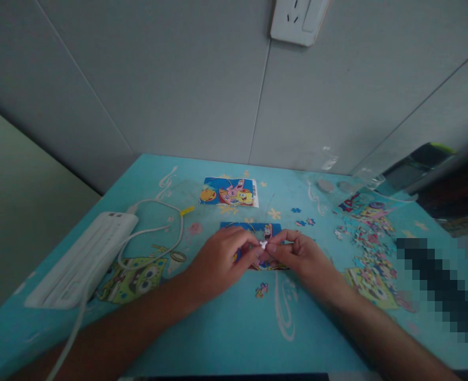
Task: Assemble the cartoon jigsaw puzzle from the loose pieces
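Note:
Between the fingertips of my left hand [234,253] and my right hand [299,251] is a small whitish jigsaw piece [263,244]; both hands are closed in a pinch on it. Right beneath them lies a partly built jigsaw puzzle [271,263] with blue edges and cartoon figures, its middle mostly hidden by my fingers. A loose puzzle piece [261,290] rests on the table just in front of it. Beyond my right hand lie a few more blue pieces [305,222]. Farther back is a printed picture card [229,191] with a yellow and a pink cartoon figure.
A heap of loose puzzle pieces [370,241] spreads over the right side of the blue patterned table [234,323]. Clear plastic packaging [370,180] stands behind it. On the left are a white power strip [85,256] and its looping cable [181,230]. A wall socket [298,21] is above.

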`<state>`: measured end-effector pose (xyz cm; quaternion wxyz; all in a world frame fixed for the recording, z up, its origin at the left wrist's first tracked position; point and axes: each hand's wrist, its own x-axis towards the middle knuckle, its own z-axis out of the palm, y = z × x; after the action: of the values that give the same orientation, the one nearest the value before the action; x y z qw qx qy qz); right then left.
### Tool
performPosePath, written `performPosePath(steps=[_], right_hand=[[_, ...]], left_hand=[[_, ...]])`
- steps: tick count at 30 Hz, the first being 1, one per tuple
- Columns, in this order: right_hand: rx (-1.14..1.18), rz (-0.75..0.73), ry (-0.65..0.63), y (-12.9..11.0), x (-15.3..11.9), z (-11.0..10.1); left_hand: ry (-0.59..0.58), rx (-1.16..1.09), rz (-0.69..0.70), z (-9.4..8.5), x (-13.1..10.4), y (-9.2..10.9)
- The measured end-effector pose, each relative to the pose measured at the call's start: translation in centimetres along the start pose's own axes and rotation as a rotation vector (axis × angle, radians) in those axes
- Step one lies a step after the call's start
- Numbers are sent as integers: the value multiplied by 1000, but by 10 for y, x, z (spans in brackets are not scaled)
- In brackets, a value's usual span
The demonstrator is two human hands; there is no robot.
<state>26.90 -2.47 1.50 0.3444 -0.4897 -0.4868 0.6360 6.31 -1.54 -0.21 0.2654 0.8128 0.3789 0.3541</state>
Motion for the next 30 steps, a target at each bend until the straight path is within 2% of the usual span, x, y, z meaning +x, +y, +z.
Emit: performPosePath(steps=[6, 12, 16, 19, 24, 30], right_hand=[[-47, -50, -31, 2, 0, 3], [-58, -112, -56, 6, 2, 0], [-179, -150, -62, 7, 1, -4], [-301, -195, -13, 7, 1, -7], [-452, -293, 119, 8, 2, -10], [-509, -357, 111, 7, 3, -9]], left_hand=[[-3, -173, -131, 4, 2, 1], [-10, -220, -206, 7, 3, -2], [-3, -287, -263, 7, 1, -4], [-9, -331, -292, 4, 1, -5], [-14, -284, -268, 0, 3, -5], [-9, -191, -185, 1, 6, -8]])
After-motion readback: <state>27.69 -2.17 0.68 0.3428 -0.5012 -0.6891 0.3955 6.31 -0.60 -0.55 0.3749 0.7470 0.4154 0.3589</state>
